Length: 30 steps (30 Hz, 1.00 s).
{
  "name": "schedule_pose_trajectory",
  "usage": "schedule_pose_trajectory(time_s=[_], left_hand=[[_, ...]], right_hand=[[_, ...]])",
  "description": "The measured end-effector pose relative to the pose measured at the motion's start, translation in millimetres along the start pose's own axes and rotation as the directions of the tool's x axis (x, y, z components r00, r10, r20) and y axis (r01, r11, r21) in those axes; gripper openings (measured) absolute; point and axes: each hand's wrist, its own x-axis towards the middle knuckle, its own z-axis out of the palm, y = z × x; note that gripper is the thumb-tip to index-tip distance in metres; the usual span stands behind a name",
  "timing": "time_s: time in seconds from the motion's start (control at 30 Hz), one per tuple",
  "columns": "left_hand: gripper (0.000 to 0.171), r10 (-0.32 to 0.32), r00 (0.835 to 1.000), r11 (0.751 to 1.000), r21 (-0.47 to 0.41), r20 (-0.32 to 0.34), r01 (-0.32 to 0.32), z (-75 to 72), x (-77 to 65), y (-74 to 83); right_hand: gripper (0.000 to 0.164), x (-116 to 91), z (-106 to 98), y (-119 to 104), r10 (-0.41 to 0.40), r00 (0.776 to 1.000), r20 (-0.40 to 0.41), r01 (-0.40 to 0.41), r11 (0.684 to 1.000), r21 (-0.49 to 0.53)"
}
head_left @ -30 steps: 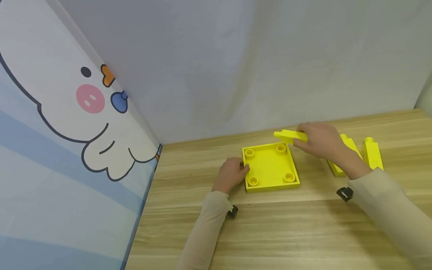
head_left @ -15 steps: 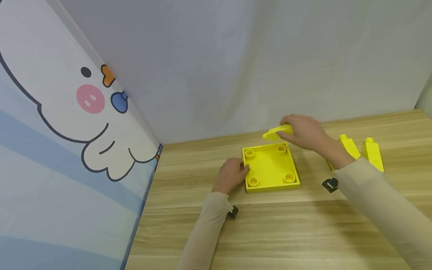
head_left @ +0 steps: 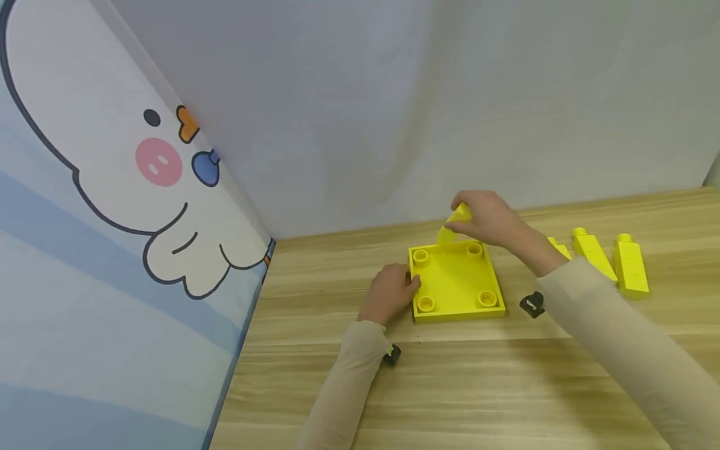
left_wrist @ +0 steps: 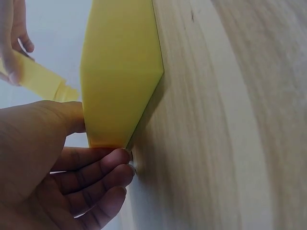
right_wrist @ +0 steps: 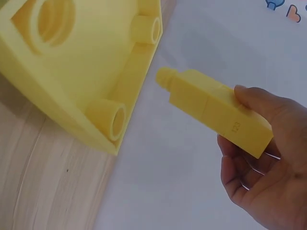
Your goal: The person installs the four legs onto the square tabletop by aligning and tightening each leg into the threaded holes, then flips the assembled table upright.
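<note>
I see block (right_wrist: 218,112) just tipped knob-down (right_wrist: 165,78), shifted left to tray's (head_left: 455,284) far edge; sockets (right_wrist: 144,29) unfilled, so nothing seated. Right hand (head_left: 489,215) pinches block; left hand (head_left: 388,290) grips tray.

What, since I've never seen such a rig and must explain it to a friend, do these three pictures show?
There is no machine, just a person's two bare hands. The wide picture is taken from the head, looking forward and down; the other two from the wrists, one each. On the table, the left hand grips the edge of a yellow tray with a round socket in each corner. The right hand holds a yellow block, its knob pointing toward the tray. Three more blocks lie to the right.
</note>
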Motion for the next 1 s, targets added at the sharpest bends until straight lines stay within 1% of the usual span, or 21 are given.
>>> schedule_pose_trajectory(time_s=[0.27, 0.47, 0.77, 1.0], left_hand=[[0.035, 0.008, 1.0, 1.0, -0.016, 0.003, -0.008, -3.1, -3.5, 2.9], [0.033, 0.017, 1.0, 1.0, -0.02, 0.003, -0.017, -4.1, -5.0, 3.0], [0.032, 0.023, 0.999, 1.0, 0.0, -0.024, -0.023, -3.6, -3.6, 2.6], [0.032, 0.014, 1.0, 1.0, -0.01, -0.016, -0.014, -2.6, -2.6, 2.4]], right_hand=[[0.041, 9, 6, -20, -0.028, 0.999, 0.028, 0.028, 0.999, 0.015], [0.039, 15, 12, -32, -0.055, 0.997, 0.052, 0.054, 0.998, 0.013], [0.039, 20, 19, -36, -0.08, 0.991, 0.108, 0.08, 0.997, -0.002], [0.039, 25, 27, -39, -0.115, 0.985, 0.13, 0.12, 0.992, -0.032]])
